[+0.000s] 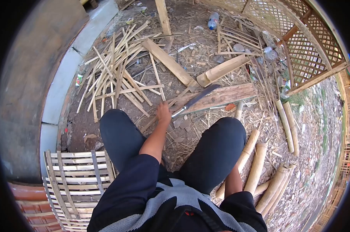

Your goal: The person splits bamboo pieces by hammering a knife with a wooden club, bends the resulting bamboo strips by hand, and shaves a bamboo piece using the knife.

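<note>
My left hand (164, 111) reaches down between my knees, its fingers closed at the near end of a thin bamboo strip (157, 73) that points away from me. Just right of that hand, a machete (200, 97) with a dark blade lies slanted across a weathered wooden plank (225, 96); its lighter end is close to my fingers. My right forearm (233, 181) passes beside my right knee, and the hand itself is hidden behind the leg. A loose pile of split bamboo strips (118, 73) spreads on the ground ahead and to the left.
Bamboo poles (256, 168) lie at my right. A split bamboo length (223, 69) and a flat board (169, 62) are ahead. At left rests a slatted bamboo panel (78, 170) near a low concrete edge (57, 100). A lattice panel (310, 50) and plastic bottle (213, 21) stand farther off.
</note>
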`<control>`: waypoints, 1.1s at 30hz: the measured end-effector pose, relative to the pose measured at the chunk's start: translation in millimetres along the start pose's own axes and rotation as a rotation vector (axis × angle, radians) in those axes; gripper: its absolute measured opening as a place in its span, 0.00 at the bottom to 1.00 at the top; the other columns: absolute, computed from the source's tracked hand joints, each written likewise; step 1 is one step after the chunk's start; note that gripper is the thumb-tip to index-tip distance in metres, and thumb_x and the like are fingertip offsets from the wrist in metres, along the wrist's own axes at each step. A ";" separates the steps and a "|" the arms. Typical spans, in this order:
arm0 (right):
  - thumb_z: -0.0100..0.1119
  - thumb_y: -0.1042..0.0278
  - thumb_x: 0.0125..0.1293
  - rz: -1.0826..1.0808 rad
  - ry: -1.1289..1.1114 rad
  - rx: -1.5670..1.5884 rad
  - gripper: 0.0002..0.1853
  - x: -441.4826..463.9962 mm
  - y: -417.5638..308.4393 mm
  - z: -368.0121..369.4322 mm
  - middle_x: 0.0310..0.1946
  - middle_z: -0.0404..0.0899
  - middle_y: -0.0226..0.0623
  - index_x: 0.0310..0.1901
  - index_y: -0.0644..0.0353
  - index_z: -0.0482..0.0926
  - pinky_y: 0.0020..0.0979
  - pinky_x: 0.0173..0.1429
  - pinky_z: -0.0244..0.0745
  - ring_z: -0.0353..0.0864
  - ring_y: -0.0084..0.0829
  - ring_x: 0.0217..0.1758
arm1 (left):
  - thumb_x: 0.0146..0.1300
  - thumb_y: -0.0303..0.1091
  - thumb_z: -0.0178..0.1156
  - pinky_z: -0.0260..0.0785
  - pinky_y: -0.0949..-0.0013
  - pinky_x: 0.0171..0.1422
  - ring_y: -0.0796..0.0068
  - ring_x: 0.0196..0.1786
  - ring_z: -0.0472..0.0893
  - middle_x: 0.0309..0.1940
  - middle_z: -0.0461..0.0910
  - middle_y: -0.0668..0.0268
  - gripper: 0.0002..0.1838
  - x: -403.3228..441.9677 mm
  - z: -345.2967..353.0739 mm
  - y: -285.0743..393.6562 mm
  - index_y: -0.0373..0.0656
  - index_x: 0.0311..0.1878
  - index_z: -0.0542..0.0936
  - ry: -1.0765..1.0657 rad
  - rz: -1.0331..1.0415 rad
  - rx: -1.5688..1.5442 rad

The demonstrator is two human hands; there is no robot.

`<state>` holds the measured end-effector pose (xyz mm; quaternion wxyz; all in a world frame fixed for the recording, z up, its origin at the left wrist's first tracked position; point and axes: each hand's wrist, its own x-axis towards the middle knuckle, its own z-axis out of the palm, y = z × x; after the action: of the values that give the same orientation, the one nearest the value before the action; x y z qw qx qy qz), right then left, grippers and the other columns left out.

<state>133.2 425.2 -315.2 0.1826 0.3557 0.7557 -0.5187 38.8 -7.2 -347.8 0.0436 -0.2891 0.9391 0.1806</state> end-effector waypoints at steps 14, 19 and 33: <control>0.61 0.60 0.68 0.010 0.010 0.009 0.21 -16.5 19.1 5.7 0.43 0.80 0.45 0.53 0.69 0.74 0.32 0.41 0.77 0.81 0.33 0.43 | 0.62 0.31 0.63 0.74 0.49 0.55 0.48 0.50 0.80 0.47 0.78 0.50 0.11 9.8 2.0 -0.5 0.42 0.47 0.77 0.009 0.092 -0.210; 0.61 0.60 0.68 -0.234 0.114 -0.014 0.21 9.9 -13.8 3.4 0.45 0.80 0.46 0.54 0.69 0.74 0.32 0.43 0.78 0.81 0.33 0.44 | 0.62 0.33 0.62 0.73 0.49 0.55 0.46 0.49 0.80 0.46 0.78 0.49 0.13 11.5 -16.4 24.1 0.41 0.49 0.77 0.113 0.191 -0.336; 0.57 0.53 0.71 -0.932 -0.203 0.030 0.25 -96.2 -387.0 5.2 0.54 0.79 0.35 0.62 0.62 0.75 0.32 0.52 0.75 0.77 0.28 0.55 | 0.63 0.30 0.62 0.78 0.58 0.46 0.57 0.42 0.81 0.41 0.78 0.59 0.11 32.9 -192.3 175.9 0.45 0.47 0.76 0.220 0.834 -0.567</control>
<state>-83.3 306.1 -2.1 -0.0015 -0.0709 0.8054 -0.5884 -82.5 40.4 -119.6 -0.2113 0.0922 0.8878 0.3984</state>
